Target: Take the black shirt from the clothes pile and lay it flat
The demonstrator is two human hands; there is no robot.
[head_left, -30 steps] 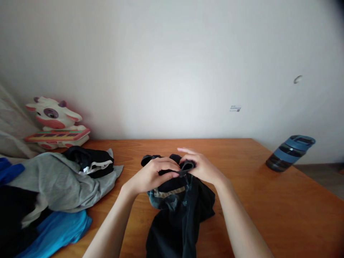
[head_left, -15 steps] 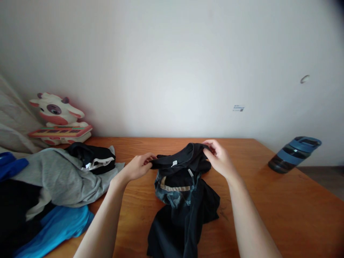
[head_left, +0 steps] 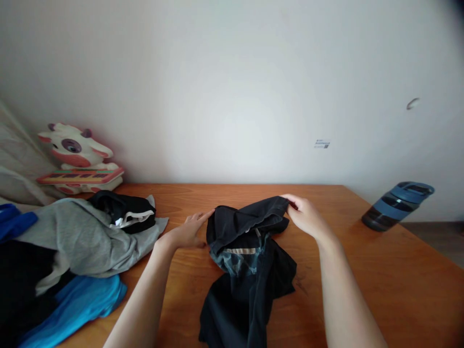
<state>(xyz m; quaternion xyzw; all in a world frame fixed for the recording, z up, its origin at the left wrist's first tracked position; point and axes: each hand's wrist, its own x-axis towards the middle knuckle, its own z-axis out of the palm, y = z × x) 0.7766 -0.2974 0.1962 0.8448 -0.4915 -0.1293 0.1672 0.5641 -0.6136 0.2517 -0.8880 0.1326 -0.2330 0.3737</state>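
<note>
A pair of black trousers [head_left: 250, 285] lies bunched on the table in front of me, with the waistband end farthest away. Greyish-blue patterned cloth [head_left: 235, 261] and a beige strip show at the opening. My right hand [head_left: 304, 215] pinches the right end of the waistband and holds it raised. At the waistband's left corner, my left hand [head_left: 188, 231] touches the cloth with its outstretched fingertips, the thumb spread apart below. The white label inside the waistband is now almost wholly covered by folded cloth.
On the left lies a heap of clothes: a grey garment [head_left: 97, 241], a black one with white trim [head_left: 125, 212] and a bright blue one [head_left: 79, 304]. Behind it stands a cow-shaped toy keyboard [head_left: 81, 162]. A blue bottle [head_left: 397, 205] stands at the table's right edge, near the wall.
The waistband has been turned over toward me, covering its label. My left hand has loosened from a pinch to spread fingers. My right hand has shifted slightly right and nearer, still gripping.
</note>
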